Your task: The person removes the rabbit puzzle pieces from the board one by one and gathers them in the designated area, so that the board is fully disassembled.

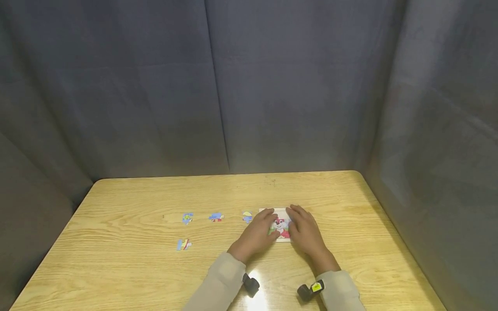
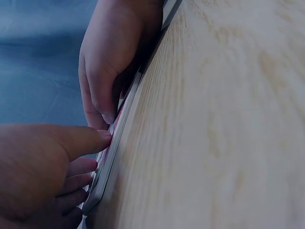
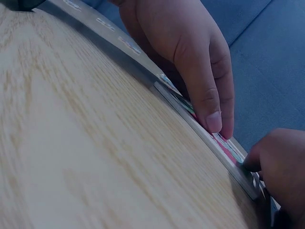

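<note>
A small framed jigsaw puzzle [image 1: 282, 225] lies flat on the table, showing a cartoon animal in red and white within a pale border. My left hand [image 1: 256, 232] rests over its left side, thumb tip on the picture near the bottom edge and the other fingers reaching across the top. On the opposite side my right hand [image 1: 306, 231] touches the board with its fingertips, covering that edge. From the left wrist view the board [image 2: 114, 143] appears nearly edge-on, with the left thumb against its surface. In the right wrist view the left thumb and fingers point down onto the picture.
Loose puzzle pieces lie left of the board: a blue and yellow one [image 1: 247, 217] close by, a blue and red one [image 1: 216, 217], another [image 1: 187, 217] farther left and one [image 1: 184, 244] nearer me. Grey curtains [image 1: 295, 86] surround the wooden table [image 1: 128, 268].
</note>
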Demonstrator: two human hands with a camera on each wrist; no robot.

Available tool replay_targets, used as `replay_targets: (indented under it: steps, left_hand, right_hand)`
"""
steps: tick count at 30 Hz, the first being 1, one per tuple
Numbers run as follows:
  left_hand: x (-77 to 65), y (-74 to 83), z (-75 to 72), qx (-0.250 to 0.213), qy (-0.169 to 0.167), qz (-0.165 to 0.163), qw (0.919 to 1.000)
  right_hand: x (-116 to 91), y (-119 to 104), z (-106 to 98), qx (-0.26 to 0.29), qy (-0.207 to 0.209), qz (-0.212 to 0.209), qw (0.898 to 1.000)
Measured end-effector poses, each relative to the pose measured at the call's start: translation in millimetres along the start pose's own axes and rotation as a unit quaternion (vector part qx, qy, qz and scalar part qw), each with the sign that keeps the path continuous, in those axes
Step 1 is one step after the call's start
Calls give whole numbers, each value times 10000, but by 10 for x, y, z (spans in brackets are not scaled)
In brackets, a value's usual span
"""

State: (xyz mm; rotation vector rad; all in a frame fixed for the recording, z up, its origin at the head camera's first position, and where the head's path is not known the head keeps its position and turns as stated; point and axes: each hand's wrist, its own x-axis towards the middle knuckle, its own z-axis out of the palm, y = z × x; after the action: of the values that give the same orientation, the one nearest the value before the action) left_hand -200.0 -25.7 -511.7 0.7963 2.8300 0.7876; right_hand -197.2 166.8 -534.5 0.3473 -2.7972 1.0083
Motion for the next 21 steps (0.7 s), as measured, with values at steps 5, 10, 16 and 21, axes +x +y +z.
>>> replay_targets:
  steps: [5,10,16,21]
  left_hand:
    - [-8,-4,11,-203,-38,-155,9997]
    - [8,0,5,-199,4,-98,9998]
    - [13,18,-22,-281,21,-147,9995]
    - [15,17,-29,-266,48,-141,9995]
  right_hand:
    - [-11,-4,0,9,12,-85,10000]
    - [1,20,7,0,137,-221,9997]
    - [20,41,18,47,235,-261,9994]
    - [39,27,15,84,252,-222,9994]
